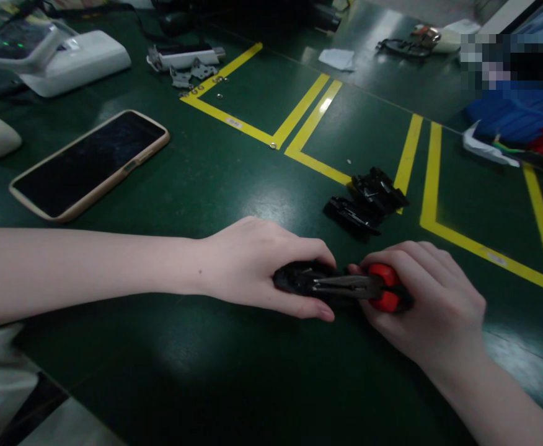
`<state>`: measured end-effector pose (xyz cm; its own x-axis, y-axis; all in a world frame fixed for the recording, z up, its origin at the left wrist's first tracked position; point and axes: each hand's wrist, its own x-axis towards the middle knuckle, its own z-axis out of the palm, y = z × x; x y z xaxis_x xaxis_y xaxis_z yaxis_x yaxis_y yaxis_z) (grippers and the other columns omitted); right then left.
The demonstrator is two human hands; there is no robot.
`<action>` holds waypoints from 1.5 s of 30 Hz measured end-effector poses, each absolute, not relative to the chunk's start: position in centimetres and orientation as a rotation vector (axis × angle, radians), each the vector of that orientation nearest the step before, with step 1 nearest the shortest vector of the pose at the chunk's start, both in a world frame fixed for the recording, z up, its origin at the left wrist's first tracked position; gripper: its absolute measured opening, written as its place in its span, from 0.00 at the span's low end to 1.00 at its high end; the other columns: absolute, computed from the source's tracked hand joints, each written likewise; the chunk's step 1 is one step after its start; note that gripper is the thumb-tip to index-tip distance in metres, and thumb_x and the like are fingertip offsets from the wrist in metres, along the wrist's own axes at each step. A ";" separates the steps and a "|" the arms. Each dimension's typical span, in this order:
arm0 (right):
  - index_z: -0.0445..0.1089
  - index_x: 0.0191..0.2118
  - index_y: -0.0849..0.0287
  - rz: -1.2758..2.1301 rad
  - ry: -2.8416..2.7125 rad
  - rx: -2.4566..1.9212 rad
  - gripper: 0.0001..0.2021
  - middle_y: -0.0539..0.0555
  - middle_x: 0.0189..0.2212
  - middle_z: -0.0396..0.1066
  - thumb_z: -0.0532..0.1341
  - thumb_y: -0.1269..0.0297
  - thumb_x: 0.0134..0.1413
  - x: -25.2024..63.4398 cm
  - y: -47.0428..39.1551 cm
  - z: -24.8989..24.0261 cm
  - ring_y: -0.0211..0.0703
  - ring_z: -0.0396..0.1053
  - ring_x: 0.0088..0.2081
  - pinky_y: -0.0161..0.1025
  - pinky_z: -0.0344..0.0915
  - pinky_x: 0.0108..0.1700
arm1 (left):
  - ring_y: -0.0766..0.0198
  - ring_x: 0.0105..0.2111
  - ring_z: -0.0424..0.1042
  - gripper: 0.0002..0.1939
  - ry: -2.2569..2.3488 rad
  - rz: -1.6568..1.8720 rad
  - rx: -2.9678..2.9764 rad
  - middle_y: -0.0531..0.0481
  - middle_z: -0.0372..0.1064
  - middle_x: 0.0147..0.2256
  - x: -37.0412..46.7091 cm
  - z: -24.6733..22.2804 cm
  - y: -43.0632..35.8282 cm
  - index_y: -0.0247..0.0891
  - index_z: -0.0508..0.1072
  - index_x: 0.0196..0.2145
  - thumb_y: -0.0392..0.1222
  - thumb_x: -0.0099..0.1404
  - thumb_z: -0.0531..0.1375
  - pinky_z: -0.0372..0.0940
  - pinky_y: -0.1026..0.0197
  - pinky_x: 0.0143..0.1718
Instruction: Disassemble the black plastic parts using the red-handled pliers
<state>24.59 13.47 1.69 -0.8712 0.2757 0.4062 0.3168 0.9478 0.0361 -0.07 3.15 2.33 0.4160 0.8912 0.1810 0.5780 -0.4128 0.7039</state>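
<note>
My left hand (271, 266) is closed around a small black plastic part (294, 277), thumb on the near side and fingers on the far side. My right hand (429, 297) grips needle-nose pliers (353, 286) by their red and black handles. The grey jaws point left and rest on or in the black part; their tips are too small to tell exactly. Just beyond my hands lie more black plastic pieces (369, 198), partly across a yellow tape line.
A phone (92, 164) in a tan case lies at left, near a white device with a screen (74, 59). Grey metal brackets (192, 73) and small rings sit at the back. Yellow tape (318, 164) marks bays on the green table (234, 371). A blue item (517, 114) is at far right.
</note>
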 end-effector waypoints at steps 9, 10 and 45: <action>0.64 0.38 0.58 -0.124 -2.708 -0.400 0.07 0.55 0.32 0.68 0.64 0.70 0.56 24.9 13.6 1.4 0.46 0.66 0.33 0.43 0.62 0.32 | 0.65 0.35 0.76 0.23 1.225 0.807 2.161 0.51 0.79 0.41 0.0 2.3 3.2 0.33 0.74 0.53 0.51 0.68 0.67 0.61 0.65 0.33; 0.64 0.38 0.58 -0.122 -2.709 -0.403 0.07 0.55 0.31 0.68 0.64 0.70 0.56 24.9 13.6 1.4 0.45 0.65 0.32 0.43 0.61 0.32 | 0.65 0.35 0.76 0.23 1.221 0.809 2.160 0.51 0.79 0.41 0.0 2.2 3.2 0.33 0.74 0.53 0.51 0.68 0.67 0.62 0.65 0.33; 0.59 0.36 0.53 -0.157 -2.871 -0.465 0.07 0.54 0.32 0.67 0.60 0.69 0.57 25.5 13.0 2.7 0.48 0.67 0.33 0.45 0.60 0.30 | 0.66 0.36 0.78 0.20 1.296 0.660 2.212 0.54 0.81 0.42 -0.4 2.1 3.5 0.39 0.74 0.51 0.52 0.68 0.67 0.59 0.62 0.35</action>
